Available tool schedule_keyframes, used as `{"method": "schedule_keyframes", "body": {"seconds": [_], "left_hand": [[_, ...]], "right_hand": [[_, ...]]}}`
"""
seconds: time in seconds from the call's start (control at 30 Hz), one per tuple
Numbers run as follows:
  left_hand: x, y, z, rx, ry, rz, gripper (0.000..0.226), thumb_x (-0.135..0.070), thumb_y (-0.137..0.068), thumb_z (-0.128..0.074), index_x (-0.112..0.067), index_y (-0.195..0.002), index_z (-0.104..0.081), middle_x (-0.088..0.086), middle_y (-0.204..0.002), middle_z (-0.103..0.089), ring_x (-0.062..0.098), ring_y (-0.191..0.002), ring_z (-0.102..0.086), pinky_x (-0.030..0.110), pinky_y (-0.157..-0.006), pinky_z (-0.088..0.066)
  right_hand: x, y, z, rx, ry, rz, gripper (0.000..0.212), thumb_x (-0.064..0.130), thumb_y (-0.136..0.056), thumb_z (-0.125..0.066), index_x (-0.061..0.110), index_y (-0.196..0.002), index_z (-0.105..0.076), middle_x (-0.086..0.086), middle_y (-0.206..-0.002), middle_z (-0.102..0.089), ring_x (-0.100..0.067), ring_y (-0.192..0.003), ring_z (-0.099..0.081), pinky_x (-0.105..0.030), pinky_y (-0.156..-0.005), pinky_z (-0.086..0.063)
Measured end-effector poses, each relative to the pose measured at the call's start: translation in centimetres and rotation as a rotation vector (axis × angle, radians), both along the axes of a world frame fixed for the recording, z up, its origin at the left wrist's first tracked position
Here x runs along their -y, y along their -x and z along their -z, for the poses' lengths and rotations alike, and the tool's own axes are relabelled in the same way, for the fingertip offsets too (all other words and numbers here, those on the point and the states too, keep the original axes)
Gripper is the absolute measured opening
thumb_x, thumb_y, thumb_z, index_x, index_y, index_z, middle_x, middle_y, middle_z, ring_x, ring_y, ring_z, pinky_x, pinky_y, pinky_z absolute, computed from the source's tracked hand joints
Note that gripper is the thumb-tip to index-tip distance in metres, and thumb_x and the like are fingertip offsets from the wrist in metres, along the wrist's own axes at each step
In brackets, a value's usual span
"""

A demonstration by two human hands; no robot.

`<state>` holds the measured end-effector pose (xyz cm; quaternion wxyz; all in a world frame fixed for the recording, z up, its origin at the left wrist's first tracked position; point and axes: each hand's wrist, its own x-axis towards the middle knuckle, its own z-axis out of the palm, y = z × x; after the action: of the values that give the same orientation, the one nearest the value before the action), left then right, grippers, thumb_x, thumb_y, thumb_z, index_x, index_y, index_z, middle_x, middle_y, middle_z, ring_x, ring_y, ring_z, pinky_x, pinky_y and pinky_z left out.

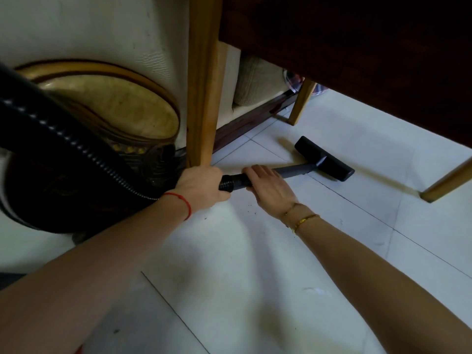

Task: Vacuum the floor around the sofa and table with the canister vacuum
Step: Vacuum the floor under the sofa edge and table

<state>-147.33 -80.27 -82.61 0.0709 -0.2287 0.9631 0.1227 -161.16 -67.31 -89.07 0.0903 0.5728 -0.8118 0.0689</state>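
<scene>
**Vacuum wand held in both hands, nozzle under table**

The left hand (201,186) is curled round the ribbed black cuff (226,183) where the corrugated black hose (76,146) meets the grey plastic wand (291,172). The right hand (268,186) is laid over the wand just ahead of the left, fingers wrapped round the tube. A red string bracelet (185,203) is worn on the left wrist, thin gold bracelets (301,218) on the right.

The flat black floor nozzle (324,158) is seen beyond the right hand, flat on the white tiled floor (255,290), under the dark wooden tabletop (357,60). A light wooden table leg (204,98) stands just behind the left hand. The cream leather sofa (89,34), with its carved dark-and-gold armrest (115,106), is left of that hand. Dark crumbs (249,213) lie on the tile just below the right hand.
</scene>
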Motion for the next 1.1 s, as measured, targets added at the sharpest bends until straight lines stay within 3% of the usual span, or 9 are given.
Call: {"method": "schedule_keyframes", "body": {"seconds": [0.4,0.5,1.1], "left_hand": [[-1.6,-6.3,-2.9,0.061,0.042,0.141,0.034,-0.047,-0.088,-0.059,-0.018,-0.107,-0.056,0.001,-0.093,-0.062,0.02,-0.083,-0.062,0.033,-0.073,-0.052],[-3.1,-6.2,-3.5,0.055,0.063,0.184,0.032,-0.046,-0.089,-0.057,-0.018,-0.105,-0.056,0.001,-0.094,-0.063,0.02,-0.083,-0.062,0.031,-0.068,-0.048],[-14.8,4.4,-1.9,-0.014,0.03,0.353,0.03,-0.034,-0.09,-0.056,-0.011,-0.109,-0.058,0.008,-0.107,-0.064,0.026,-0.094,-0.062,0.028,-0.067,-0.039]], "right_hand": [[-3.7,-6.7,-1.3,-0.11,0.049,0.001,0.025,0.024,-0.092,-0.055,0.012,-0.114,-0.051,-0.006,-0.1,-0.057,-0.026,-0.084,-0.057,-0.036,-0.072,-0.046],[-5.6,-7.2,-1.7,-0.128,0.052,0.04,0.024,0.025,-0.092,-0.054,0.013,-0.112,-0.052,-0.005,-0.097,-0.057,-0.025,-0.082,-0.058,-0.034,-0.07,-0.047],[-18.2,1.0,-1.3,-0.051,-0.063,0.299,0.033,0.022,-0.088,-0.062,0.013,-0.118,-0.054,-0.006,-0.102,-0.064,-0.029,-0.089,-0.062,-0.043,-0.061,-0.055]]}}
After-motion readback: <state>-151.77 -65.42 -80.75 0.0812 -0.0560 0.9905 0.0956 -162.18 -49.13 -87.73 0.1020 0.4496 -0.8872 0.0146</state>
